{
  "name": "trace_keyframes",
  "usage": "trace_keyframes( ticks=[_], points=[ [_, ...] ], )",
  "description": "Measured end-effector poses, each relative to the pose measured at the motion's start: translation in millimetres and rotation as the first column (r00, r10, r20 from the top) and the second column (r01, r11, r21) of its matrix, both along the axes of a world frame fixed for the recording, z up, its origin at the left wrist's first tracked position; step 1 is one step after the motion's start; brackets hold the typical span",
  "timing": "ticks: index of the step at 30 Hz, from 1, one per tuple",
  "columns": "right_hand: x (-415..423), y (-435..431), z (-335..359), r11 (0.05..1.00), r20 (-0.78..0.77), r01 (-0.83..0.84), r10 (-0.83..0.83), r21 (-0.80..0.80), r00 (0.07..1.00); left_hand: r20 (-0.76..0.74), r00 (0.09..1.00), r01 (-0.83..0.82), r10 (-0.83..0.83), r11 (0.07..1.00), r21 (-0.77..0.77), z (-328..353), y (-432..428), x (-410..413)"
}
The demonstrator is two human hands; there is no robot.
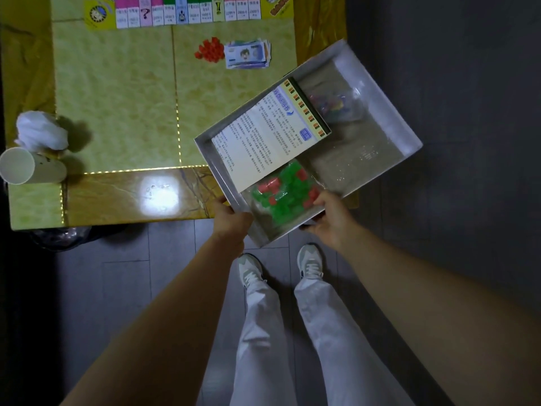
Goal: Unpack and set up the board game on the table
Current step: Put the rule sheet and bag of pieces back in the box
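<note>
The shallow grey cardboard box tray [380,92] looks light and fairly stiff, but its thin walls would likely flex under a one-handed hold. Its loose contents can slide whenever it tips. Taking it by two corners or by opposite long walls seems the safest hold.

Both hands hold it at its near end, just below the frame's centre. The left hand [231,218] grips the near left corner, with its fingers hidden beneath. The right hand [333,221] grips the near edge, thumb over the rim and fingers under the base.

The tray sits diagonally from centre to upper right, partly over the lower right corner of the yellow-green marbled table [117,98]. Whether it touches the tabletop I cannot tell.

Inside lie three things:
- A white printed instruction sheet [263,139] lies flat along the left wall. It is thin and easy to crease.
- A clear plastic bag of green and red houses [284,191] sits at the near end, soft and slippery.
- A second clear bag of coloured tokens [333,105] lies further in, blurred.

On the table, the colourful game board [187,10] is laid out at the top edge. Below it, a pile of small red pieces [210,49] lies beside a stack of paper money [247,54]. At the left edge, a white paper cup [26,168] lies on its side next to a crumpled white tissue [41,133].
</note>
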State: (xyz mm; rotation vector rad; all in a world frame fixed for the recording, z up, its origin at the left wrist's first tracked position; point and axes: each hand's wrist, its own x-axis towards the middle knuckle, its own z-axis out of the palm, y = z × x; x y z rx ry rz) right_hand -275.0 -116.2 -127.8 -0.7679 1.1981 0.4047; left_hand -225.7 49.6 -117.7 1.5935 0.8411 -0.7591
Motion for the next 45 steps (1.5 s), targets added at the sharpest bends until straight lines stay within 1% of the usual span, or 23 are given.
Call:
trace_keyframes(
  ticks=[4,6,9,12,16,19,21,24,26,29,30,32,33,34,36,39,41,45],
  points=[
    [8.6,-0.4,4.9,1.000,0.013,-0.027,0.027,0.000,1.000,-0.019,0.999,-0.047,0.047,0.999,-0.022,1.9,-1.4,1.9],
    [9.1,-1.4,3.1,1.000,0.004,-0.006,0.006,0.004,1.000,-0.018,0.998,-0.066,0.066,0.997,-0.026,1.2,-1.5,2.3],
    [8.4,-2.3,0.4,0.999,-0.011,0.035,-0.035,-0.002,0.999,-0.003,0.998,-0.056,0.056,0.998,0.003,-1.1,-3.0,2.6],
    [6.7,-3.9,1.9,0.999,-0.009,0.033,-0.033,-0.020,0.999,-0.009,0.998,-0.056,0.056,0.997,0.049,1.3,-5.3,4.6],
    [5.0,-4.8,7.9,0.997,-0.015,0.050,-0.051,-0.062,0.999,-0.012,0.999,-0.050,0.050,0.999,0.010,3.2,-4.3,8.0],
    [5.9,-4.0,18.9,0.994,-0.005,0.053,-0.054,-0.096,0.999,-0.018,0.999,-0.038,0.039,0.999,0.019,13.5,-0.7,6.3],
    [10.4,0.0,29.0,0.994,0.036,0.010,-0.006,-0.113,0.999,-0.031,0.995,-0.096,0.095,0.995,-0.011,21.4,6.7,4.2],
    [23.2,14.8,42.4,0.981,0.106,-0.114,0.132,-0.159,0.985,-0.059,0.978,-0.204,0.200,0.975,-0.084,32.8,29.5,-0.2],
    [35.6,32.7,50.0,0.963,0.134,-0.188,0.216,-0.192,0.967,-0.082,0.963,-0.263,0.256,0.960,-0.093,42.1,48.8,-3.4],
    [53.9,72.7,57.0,0.923,0.148,-0.292,0.335,-0.252,0.931,-0.115,0.905,-0.422,0.409,0.899,-0.120,47.9,87.5,-10.0],
    [59.9,89.8,58.9,0.911,0.160,-0.321,0.368,-0.260,0.916,-0.124,0.893,-0.445,0.432,0.889,-0.106,48.3,104.8,-11.3],
    [68.9,120.8,57.3,0.890,0.159,-0.357,0.411,-0.284,0.898,-0.152,0.896,-0.428,0.416,0.902,-0.058,49.5,134.5,-12.0],
    [72.4,125.8,56.0,0.887,0.165,-0.347,0.408,-0.304,0.898,-0.168,0.897,-0.421,0.409,0.906,-0.047,48.8,138.4,-12.0],
    [75.5,149.3,49.8,0.880,0.169,-0.361,0.424,-0.310,0.889,-0.183,0.879,-0.453,0.441,0.891,-0.027,46.1,160.4,-13.8],
    [78.7,166.9,41.5,0.875,0.176,-0.377,0.440,-0.305,0.881,-0.207,0.854,-0.490,0.477,0.872,-0.011,40.9,177.0,-14.5],
    [81.8,197.5,30.5,0.863,0.133,-0.412,0.464,-0.294,0.876,-0.237,0.832,-0.518,0.502,0.856,-0.003,29.9,206.4,-15.1],
    [83.6,208.7,21.7,0.844,0.107,-0.429,0.483,-0.321,0.869,-0.265,0.825,-0.520,0.500,0.854,-0.006,21.3,217.0,-14.6],
    [85.2,216.0,12.2,0.805,0.042,-0.461,0.511,-0.374,0.858,-0.395,0.786,-0.523,0.476,0.852,-0.013,11.7,224.0,-11.4]
  ],
)
